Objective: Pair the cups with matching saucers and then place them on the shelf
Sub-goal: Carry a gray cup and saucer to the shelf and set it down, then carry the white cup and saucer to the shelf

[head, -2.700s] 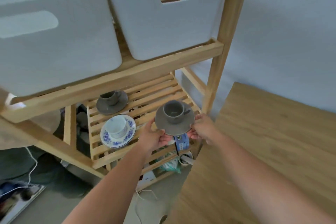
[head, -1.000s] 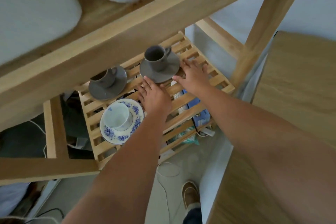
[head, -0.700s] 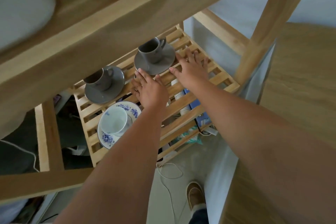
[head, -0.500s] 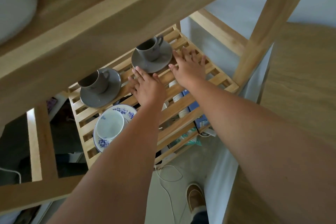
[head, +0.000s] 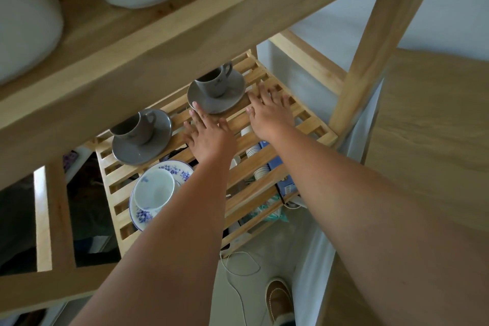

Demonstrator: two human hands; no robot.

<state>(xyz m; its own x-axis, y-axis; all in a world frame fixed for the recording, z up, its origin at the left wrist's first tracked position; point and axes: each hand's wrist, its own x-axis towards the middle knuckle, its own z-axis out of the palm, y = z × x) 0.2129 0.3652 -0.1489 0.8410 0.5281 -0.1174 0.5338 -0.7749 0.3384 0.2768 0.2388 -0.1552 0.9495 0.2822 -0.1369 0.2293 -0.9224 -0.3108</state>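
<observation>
Landmark: we take the slatted shelf (head: 312, 130) as our reference; every place below is given against it.
Just changed: moments ago we were carrying the grey saucer (head: 215, 94), with its grey cup (head: 214, 82), in both hands in front of the shelf. It now rests flat on the slats at the far right, and we have been nudging it deeper.
Left hand (head: 209, 137): fingers released and spread flat, palm down on the slats; the longest fingertip touches the near-left rim of that saucer. It grips nothing.
Right hand (head: 270, 111): fingers also released and splayed, lying on the slats just beside the saucer's right edge. Whether they touch the rim we cannot tell, as the hand is slightly blurred.
Other pairs: a second grey cup and saucer (head: 141, 137) sits at the far left of the shelf; a blue-floral cup and saucer (head: 156, 193) sits at the near left, partly hidden by our left forearm.
Under the shelf: stacked white cups (head: 255, 151) and a blue box (head: 283, 180) show through the slats, on a lower level.
Meaning for the task: we judge this third pair as placed. Three matched sets are on the shelf, so what remains is to withdraw our hands and check the wooden counter (head: 434, 140), to the right of the shelf, for any cups left over; little of it is in view.
</observation>
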